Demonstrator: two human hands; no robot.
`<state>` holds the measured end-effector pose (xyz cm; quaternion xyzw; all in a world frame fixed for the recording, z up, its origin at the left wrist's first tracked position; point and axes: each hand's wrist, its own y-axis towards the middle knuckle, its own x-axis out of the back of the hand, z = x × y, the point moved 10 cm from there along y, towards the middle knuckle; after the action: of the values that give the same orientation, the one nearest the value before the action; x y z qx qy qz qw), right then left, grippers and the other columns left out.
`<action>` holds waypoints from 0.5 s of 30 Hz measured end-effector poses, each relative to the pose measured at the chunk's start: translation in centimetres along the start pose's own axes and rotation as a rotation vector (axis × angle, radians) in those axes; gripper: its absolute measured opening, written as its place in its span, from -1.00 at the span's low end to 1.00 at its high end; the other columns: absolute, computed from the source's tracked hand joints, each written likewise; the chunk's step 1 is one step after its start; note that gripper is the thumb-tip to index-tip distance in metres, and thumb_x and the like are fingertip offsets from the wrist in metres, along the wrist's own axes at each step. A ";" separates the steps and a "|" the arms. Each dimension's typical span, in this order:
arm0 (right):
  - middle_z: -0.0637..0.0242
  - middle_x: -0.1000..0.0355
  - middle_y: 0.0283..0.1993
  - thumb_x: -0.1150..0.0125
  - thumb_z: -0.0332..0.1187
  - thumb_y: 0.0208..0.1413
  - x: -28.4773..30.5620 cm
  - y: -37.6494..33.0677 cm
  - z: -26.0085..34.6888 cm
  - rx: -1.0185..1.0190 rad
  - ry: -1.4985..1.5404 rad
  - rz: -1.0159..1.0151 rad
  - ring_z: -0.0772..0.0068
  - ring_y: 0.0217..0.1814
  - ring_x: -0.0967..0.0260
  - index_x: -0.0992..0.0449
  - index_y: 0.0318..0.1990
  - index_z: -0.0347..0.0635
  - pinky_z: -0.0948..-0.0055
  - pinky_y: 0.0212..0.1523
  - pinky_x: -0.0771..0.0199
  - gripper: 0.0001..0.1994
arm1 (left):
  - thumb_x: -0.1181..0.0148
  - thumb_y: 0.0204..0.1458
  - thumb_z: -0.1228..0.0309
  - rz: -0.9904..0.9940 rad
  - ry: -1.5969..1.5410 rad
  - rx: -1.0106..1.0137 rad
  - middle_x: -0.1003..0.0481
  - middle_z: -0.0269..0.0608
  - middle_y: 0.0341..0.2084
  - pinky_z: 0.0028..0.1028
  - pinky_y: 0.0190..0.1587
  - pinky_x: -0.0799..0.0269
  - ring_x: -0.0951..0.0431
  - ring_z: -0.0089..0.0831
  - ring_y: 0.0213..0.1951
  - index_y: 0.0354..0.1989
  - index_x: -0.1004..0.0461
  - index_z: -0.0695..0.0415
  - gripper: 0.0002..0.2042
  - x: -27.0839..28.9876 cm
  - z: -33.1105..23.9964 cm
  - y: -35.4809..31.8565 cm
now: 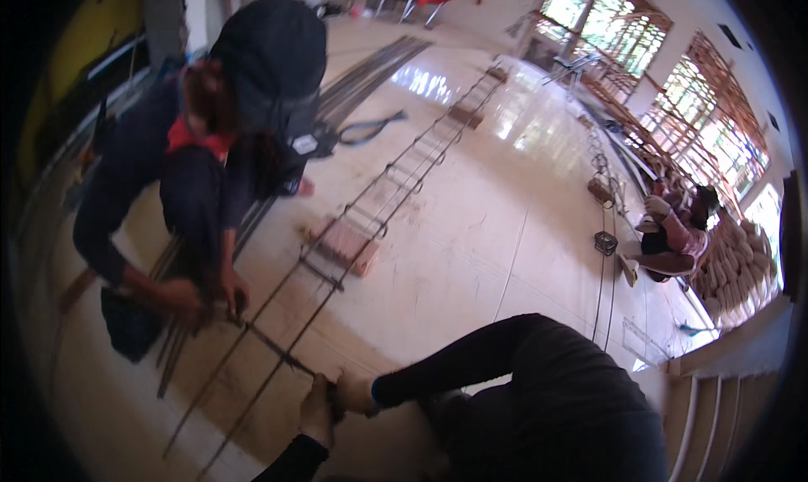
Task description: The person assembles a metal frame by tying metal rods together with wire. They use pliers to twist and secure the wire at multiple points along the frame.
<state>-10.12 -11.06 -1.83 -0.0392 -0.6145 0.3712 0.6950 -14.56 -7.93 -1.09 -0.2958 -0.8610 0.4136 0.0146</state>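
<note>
Two long steel rebars (273, 370) run side by side from the near floor toward the far wall, joined by several rectangular stirrups (404, 179). At the nearest stirrup (282, 353), my left hand (316, 413) is closed by its right end, fingers pointing up. My right hand (358, 393) comes in from the right and is closed close beside the left one. Something dark shows between my hands, too small to make out. Across the bars, a co-worker's hand (234, 292) is at the stirrup's other end, and their other hand is blurred.
A reddish brick block (347, 244) props up the bars, with another block (465, 117) farther along. Loose rebars (370, 74) lie behind the squatting co-worker (194, 154). At right, another person (673, 234) crouches by a second rebar frame (605, 243) and stacked sacks (741, 267).
</note>
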 end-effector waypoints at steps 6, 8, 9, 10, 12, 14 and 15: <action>0.48 -0.40 -0.33 -0.16 -0.09 0.40 2.3 -6.8 -3.3 -0.615 1.622 0.056 0.43 -0.38 -0.44 -0.50 -0.08 0.00 0.35 -0.40 -0.42 -0.78 | -0.04 0.41 0.13 -0.318 -0.295 -0.136 -0.45 -0.33 -0.44 -0.36 -0.27 -0.37 -0.45 -0.50 -0.37 -0.31 -0.48 0.11 -0.67 12.1 6.2 1.8; 0.62 -0.22 -0.47 -0.07 -0.06 0.48 0.7 -6.9 -0.8 -0.568 2.340 0.165 0.58 -0.59 -0.14 -0.46 -0.19 0.03 0.52 -0.58 -0.15 -0.75 | -0.03 0.42 -0.06 -0.171 -0.243 -0.149 -0.51 -0.36 -0.25 -0.43 -0.09 -0.51 -0.53 -0.51 -0.23 -0.10 -0.49 0.05 -0.61 10.7 4.2 3.5; 0.65 -0.11 -0.50 -0.03 -0.05 0.50 1.3 -5.9 0.9 -0.264 2.630 0.352 0.66 -0.60 0.02 -0.42 -0.21 0.05 0.57 -0.58 0.00 -0.74 | -0.04 0.40 -0.13 -0.108 -0.334 -0.106 -0.55 -0.31 -0.14 -0.42 0.07 -0.50 -0.56 -0.45 -0.13 -0.01 -0.49 0.06 -0.54 10.7 5.2 4.8; 0.65 -0.10 -0.49 0.02 -0.02 0.51 2.8 -6.1 1.8 -0.193 2.697 0.384 0.71 -0.58 0.01 -0.42 -0.18 0.04 0.62 -0.58 -0.01 -0.72 | -0.07 0.38 -0.14 -0.013 -0.428 -0.047 -0.56 -0.27 -0.08 -0.38 0.12 -0.48 -0.56 -0.42 -0.06 0.03 -0.48 0.06 -0.53 9.2 5.2 4.5; 0.65 -0.12 -0.47 0.04 -0.02 0.52 3.2 -6.3 2.9 -0.246 2.718 0.338 0.73 -0.54 -0.03 -0.41 -0.15 0.02 0.62 -0.57 -0.04 -0.71 | -0.05 0.38 -0.15 0.221 -0.566 0.013 -0.55 -0.21 0.00 -0.30 0.19 -0.45 -0.55 -0.35 0.02 0.14 -0.42 0.07 -0.49 5.1 3.4 4.2; 0.64 -0.10 -0.46 0.04 -0.03 0.52 2.8 -6.3 3.4 -0.221 2.761 0.337 0.74 -0.53 -0.01 -0.40 -0.10 -0.04 0.65 -0.57 -0.03 -0.71 | 0.03 0.41 -0.16 0.468 -0.650 0.050 -0.51 -0.17 0.05 -0.22 0.24 -0.43 -0.54 -0.27 0.06 0.28 -0.34 0.09 -0.42 1.2 2.6 3.6; 0.63 -0.09 -0.45 0.04 -0.04 0.52 2.7 -6.2 3.5 -0.204 2.787 0.324 0.74 -0.52 -0.01 -0.39 -0.08 -0.06 0.66 -0.57 -0.02 -0.70 | 0.03 0.41 -0.15 0.478 -0.676 0.058 -0.52 -0.16 0.03 -0.21 0.24 -0.43 -0.54 -0.27 0.05 0.25 -0.36 0.11 -0.44 -0.3 2.2 3.0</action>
<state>-10.43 -15.39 4.44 -0.4888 0.5568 0.0572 0.6692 -13.38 -8.20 -4.60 -0.3341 -0.7124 0.5032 -0.3572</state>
